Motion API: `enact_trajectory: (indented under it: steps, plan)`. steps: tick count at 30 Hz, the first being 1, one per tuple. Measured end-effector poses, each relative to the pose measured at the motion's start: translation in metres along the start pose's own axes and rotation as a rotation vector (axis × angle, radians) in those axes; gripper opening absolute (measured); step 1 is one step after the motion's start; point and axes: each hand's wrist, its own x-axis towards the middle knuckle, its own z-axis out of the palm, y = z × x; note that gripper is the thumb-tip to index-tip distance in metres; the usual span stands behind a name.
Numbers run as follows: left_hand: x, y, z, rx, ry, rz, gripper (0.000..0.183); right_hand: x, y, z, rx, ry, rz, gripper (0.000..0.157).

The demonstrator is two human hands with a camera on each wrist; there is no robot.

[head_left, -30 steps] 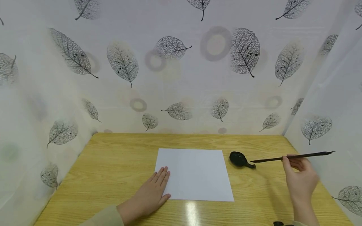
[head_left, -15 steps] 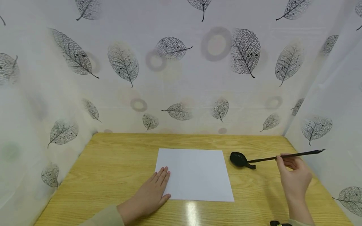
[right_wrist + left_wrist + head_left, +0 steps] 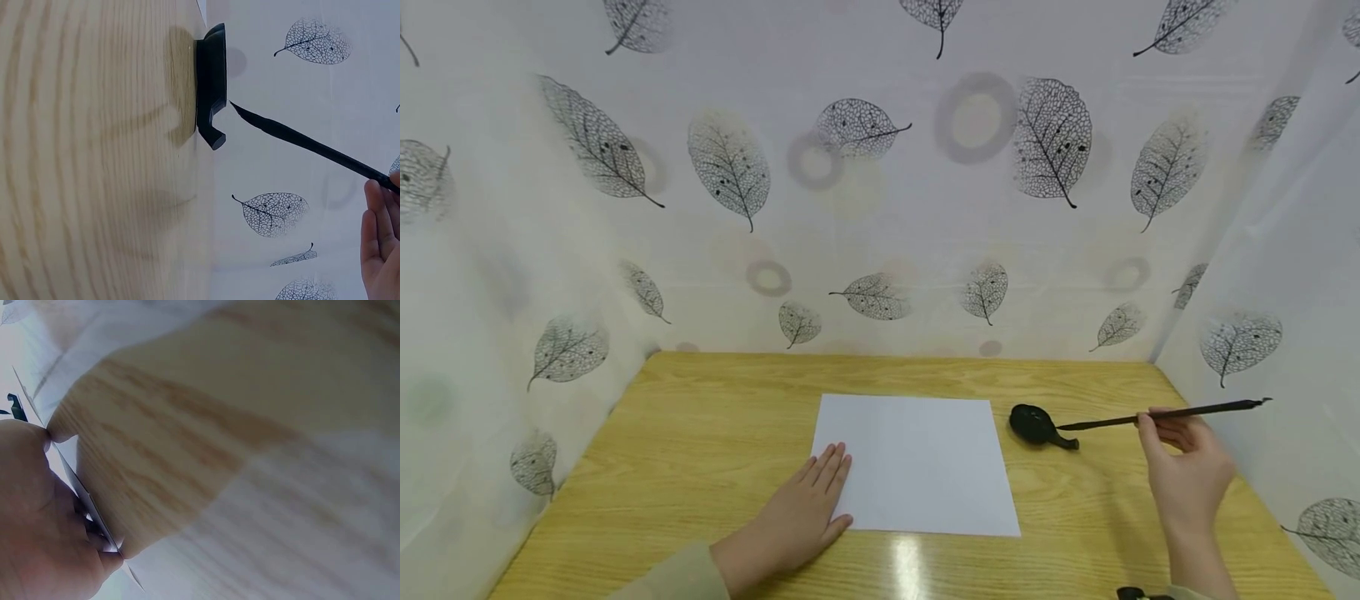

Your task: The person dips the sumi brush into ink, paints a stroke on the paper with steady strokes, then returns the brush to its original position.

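My left hand [image 3: 797, 512] rests flat on the left edge of a blank white sheet of paper [image 3: 925, 467], fingers straight and thumb spread near its lower corner. In the left wrist view the hand [image 3: 47, 531] lies along the paper's edge. To the right of the paper sits a black ink dish [image 3: 1032, 422] with a short handle. My right hand [image 3: 1191, 479] pinches a dark calligraphy brush [image 3: 1213, 409] midway along its shaft, well above the table. Seen from the right wrist, the tip of the brush [image 3: 312, 145] points at the dish [image 3: 211, 75], close beside its rim near the handle.
The wooden table [image 3: 715, 417] carries the paper and dish. A pale curtain [image 3: 880, 225] printed with leaves hangs behind it and along both sides. The right curtain stands close to the brush's rear end.
My right hand has carried the brush left, bringing its tip closer to the ink dish, then drifted slightly back to the right. The left hand, paper and dish stay put.
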Motion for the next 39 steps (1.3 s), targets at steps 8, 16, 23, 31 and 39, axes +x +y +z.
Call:
enact_trajectory:
  steps: [8,16,23,31,39]
  plan:
    - [0.001,0.001,0.001,0.013,0.003,0.0,0.076,-0.002,0.003,-0.001,-0.031,-0.009,-0.037,0.015]
    - [0.0,0.0,0.002,-0.003,0.0,-0.009,0.077,0.0,0.002,-0.008,-0.036,0.025,-0.091,0.015]
    - [0.001,-0.001,0.003,-0.016,-0.008,-0.015,0.078,0.002,-0.011,-0.009,0.019,0.022,-0.091,0.014]
    - [0.001,0.0,0.002,-0.019,-0.01,-0.015,0.077,0.001,-0.026,0.0,0.106,0.003,-0.089,0.014]
    - [0.001,0.0,0.002,-0.012,-0.004,-0.013,0.077,-0.002,-0.037,0.01,0.136,-0.026,-0.113,0.013]
